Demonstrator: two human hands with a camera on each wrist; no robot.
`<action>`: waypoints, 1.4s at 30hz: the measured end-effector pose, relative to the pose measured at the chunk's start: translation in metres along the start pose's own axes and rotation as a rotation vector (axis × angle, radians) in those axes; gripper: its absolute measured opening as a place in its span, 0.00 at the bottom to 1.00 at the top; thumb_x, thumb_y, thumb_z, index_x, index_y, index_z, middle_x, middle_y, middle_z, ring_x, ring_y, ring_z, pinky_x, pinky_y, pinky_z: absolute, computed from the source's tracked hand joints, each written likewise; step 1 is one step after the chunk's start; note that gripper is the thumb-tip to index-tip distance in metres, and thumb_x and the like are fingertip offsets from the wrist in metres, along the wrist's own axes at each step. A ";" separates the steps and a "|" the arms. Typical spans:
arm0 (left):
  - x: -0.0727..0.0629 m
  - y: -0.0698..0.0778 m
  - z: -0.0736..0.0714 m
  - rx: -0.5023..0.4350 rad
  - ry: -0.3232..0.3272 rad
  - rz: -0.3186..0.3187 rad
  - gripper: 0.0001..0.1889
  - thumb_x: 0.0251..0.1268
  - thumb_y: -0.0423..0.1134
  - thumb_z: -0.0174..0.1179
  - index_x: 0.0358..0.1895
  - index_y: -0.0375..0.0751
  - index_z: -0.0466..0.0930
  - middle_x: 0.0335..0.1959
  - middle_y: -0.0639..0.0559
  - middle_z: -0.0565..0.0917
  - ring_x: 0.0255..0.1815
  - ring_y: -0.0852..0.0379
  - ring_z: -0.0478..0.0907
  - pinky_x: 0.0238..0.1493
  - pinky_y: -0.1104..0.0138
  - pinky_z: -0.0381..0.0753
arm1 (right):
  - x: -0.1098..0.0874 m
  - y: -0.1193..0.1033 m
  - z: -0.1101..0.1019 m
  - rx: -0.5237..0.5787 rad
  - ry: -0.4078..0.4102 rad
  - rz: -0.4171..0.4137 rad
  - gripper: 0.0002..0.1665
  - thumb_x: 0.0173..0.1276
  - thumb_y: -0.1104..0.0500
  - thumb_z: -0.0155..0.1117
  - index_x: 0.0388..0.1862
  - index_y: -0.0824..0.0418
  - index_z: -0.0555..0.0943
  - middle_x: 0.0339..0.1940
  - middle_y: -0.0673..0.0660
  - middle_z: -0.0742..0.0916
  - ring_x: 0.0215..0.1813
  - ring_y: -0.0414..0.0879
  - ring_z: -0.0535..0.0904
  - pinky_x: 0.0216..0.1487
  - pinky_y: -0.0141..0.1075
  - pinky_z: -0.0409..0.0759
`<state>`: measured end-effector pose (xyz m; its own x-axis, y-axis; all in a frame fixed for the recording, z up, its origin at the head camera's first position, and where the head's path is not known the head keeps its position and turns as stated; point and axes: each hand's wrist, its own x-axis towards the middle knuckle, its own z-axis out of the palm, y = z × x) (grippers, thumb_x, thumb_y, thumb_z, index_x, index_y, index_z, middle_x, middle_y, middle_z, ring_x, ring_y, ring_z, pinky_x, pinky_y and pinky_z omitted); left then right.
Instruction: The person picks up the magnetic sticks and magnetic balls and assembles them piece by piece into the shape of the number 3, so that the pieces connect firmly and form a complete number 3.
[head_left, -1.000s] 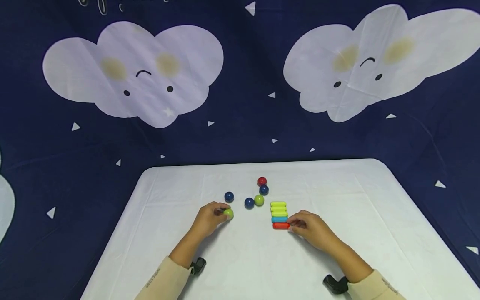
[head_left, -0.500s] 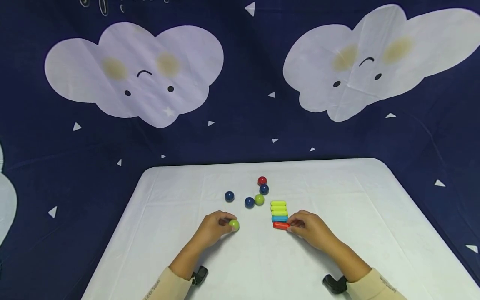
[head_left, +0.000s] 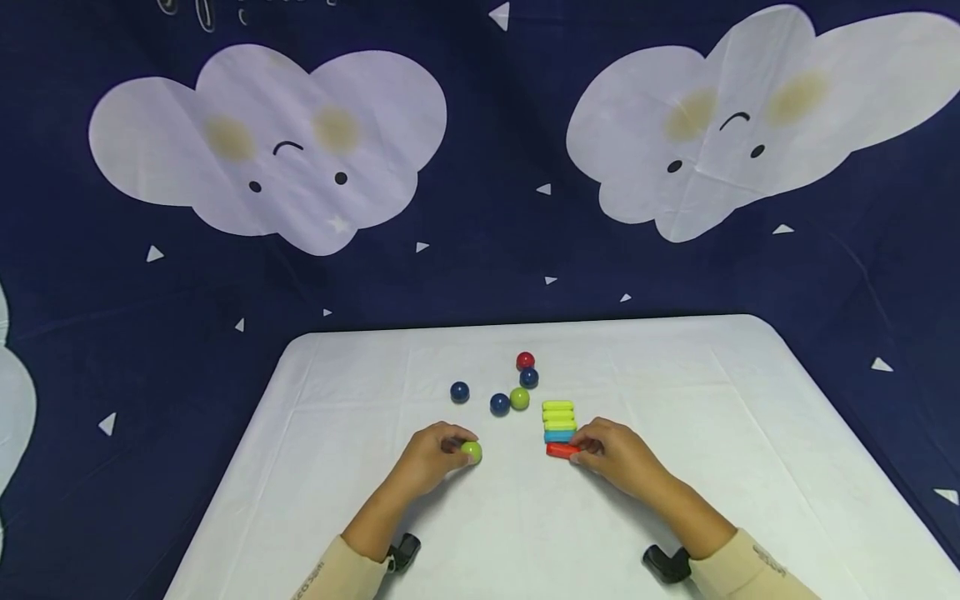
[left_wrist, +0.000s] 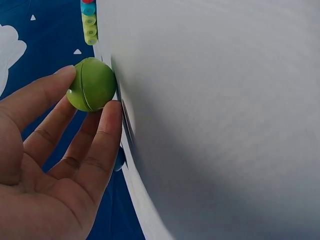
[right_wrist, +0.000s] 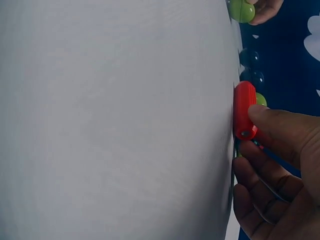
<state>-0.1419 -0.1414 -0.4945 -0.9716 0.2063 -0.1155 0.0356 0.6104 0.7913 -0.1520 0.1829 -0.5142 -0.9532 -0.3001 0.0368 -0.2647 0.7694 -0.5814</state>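
My left hand (head_left: 427,460) pinches a glossy green ball (left_wrist: 91,85) between thumb and fingertips, at the table surface or very near it. A seam line runs round the ball in the left wrist view. On the other side, my right hand (head_left: 621,454) holds the end of a short red plastic rod (right_wrist: 244,111) with thumb and fingers; a small hole shows in the rod's end. That rod lies slightly askew in front of a blue rod (head_left: 559,436), and several yellow-green rods (head_left: 558,415) are lined up side by side behind the blue one.
Behind the hands sit a lone dark blue ball (head_left: 460,392), another dark blue ball (head_left: 499,405) beside a second green ball (head_left: 519,398), and a third blue ball (head_left: 528,378) by a red ball (head_left: 525,361). A white cloth covers the table (head_left: 360,367); a dark cloud-print curtain hangs behind.
My left hand has drawn the green ball toward me and a little right, away from the lone blue ball. The right hand has barely moved; the red rod has turned slightly askew.
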 end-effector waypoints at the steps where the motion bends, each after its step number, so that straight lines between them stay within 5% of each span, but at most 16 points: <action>1: 0.000 0.000 0.000 0.002 -0.001 -0.002 0.10 0.61 0.37 0.71 0.46 0.47 0.88 0.41 0.51 0.84 0.43 0.56 0.80 0.43 0.62 0.80 | 0.000 0.000 0.000 -0.002 0.000 0.000 0.10 0.60 0.56 0.77 0.40 0.51 0.88 0.33 0.41 0.83 0.35 0.33 0.75 0.39 0.29 0.78; 27: -0.001 0.003 0.001 0.004 -0.012 0.003 0.11 0.61 0.38 0.71 0.46 0.46 0.88 0.41 0.52 0.84 0.42 0.57 0.80 0.42 0.63 0.79 | 0.010 -0.014 0.005 -0.028 -0.041 -0.016 0.13 0.61 0.57 0.76 0.45 0.55 0.90 0.34 0.45 0.86 0.34 0.37 0.74 0.36 0.31 0.75; 42: -0.001 0.010 0.011 -0.023 -0.084 0.001 0.11 0.62 0.40 0.71 0.47 0.48 0.88 0.41 0.53 0.86 0.43 0.57 0.81 0.48 0.58 0.81 | 0.010 -0.021 0.008 -0.001 -0.048 0.010 0.11 0.60 0.57 0.77 0.43 0.52 0.90 0.35 0.44 0.85 0.35 0.38 0.73 0.39 0.32 0.73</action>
<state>-0.1378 -0.1278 -0.4931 -0.9484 0.2715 -0.1639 0.0307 0.5928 0.8047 -0.1547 0.1598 -0.5080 -0.9477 -0.3190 -0.0086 -0.2550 0.7733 -0.5805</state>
